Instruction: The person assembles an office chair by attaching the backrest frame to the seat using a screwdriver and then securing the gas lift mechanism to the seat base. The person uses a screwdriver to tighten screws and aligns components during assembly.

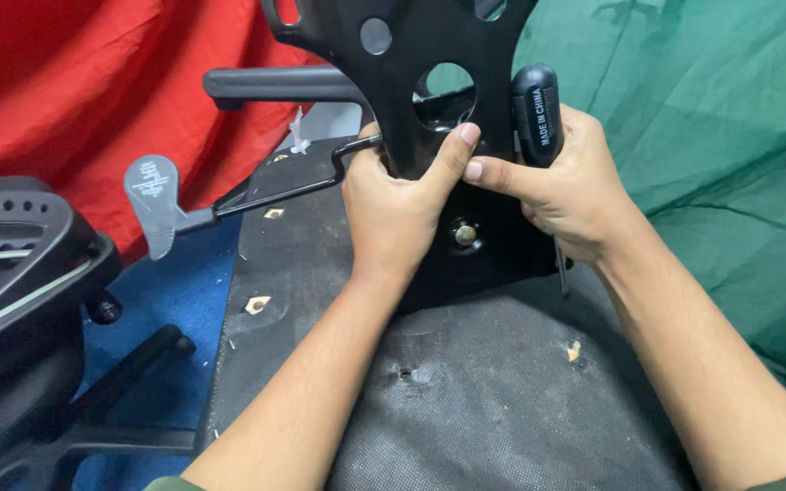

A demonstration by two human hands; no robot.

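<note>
A black metal chair mechanism plate point(411, 55) with round holes stands tilted on the upturned underside of a chair seat point(484, 391) covered in black fabric. My left hand point(398, 205) grips the plate's lower part, thumb pressed on its face. My right hand point(561, 182) holds a black-handled screwdriver point(536, 105), handle up, its thin shaft running down past the plate's right edge. A brass-coloured bolt head point(466, 235) sits in the plate just below my hands.
A grey paddle lever point(152, 195) on a black rod sticks out left from the mechanism. Another black chair part point(20, 273) lies at the left on a blue floor. Red cloth hangs behind at left, green cloth at right.
</note>
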